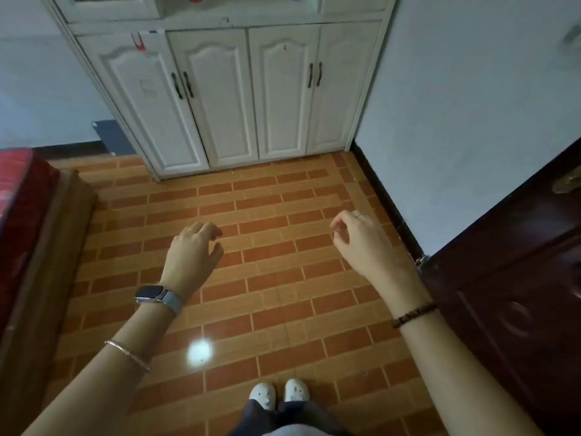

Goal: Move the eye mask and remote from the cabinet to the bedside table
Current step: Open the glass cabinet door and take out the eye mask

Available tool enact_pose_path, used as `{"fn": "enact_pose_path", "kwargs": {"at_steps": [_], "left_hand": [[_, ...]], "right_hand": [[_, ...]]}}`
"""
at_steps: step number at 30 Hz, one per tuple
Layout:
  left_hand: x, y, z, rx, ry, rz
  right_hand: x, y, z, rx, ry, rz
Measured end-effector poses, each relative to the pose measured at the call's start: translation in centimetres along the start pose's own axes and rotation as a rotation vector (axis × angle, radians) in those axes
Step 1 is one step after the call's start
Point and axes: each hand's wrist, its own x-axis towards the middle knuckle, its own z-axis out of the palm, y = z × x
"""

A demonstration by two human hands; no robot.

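A person stands on a floor (276, 278) of orange brick-pattern tiles, facing a white cabinet (245, 99) set against the far wall. Its four lower doors are all closed, each pair with dark handles (182, 84) meeting at the middle. The eye mask and remote cannot be made out; only a sliver of the open shelf above the doors shows at the top edge, with small unclear objects on it.

The left hand (193, 250) hangs in the air over the tiles, fingers loosely curled downward, holding nothing; a smartwatch (157, 295) sits on its wrist and a thin bangle (127, 355) further up the forearm. The right hand (356, 239) is likewise empty, fingers half bent, with a beaded bracelet (413, 314) on its wrist.

A red bed (22, 209) with a wooden frame lies at the left, a dark brown door (515, 297) stands at the right, just beside the right forearm. White shoes (278, 393) show below. A bright light spot (199, 352) glares off the tiles.
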Motion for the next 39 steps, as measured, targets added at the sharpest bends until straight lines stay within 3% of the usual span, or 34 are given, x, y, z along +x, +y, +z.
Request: {"fn": "enact_pose_path", "kwargs": {"at_steps": [15,39], "left_hand": [[6.2,2.8,2.5,-0.029,0.059,0.043],[36.5,-6.7,3.7,-0.022,0.040,0.112]], "right_hand": [[4.4,3.6,0.2,0.015,-0.012,0.022],[33.8,2.6,3.2,0.035,0.052,0.079]]}}
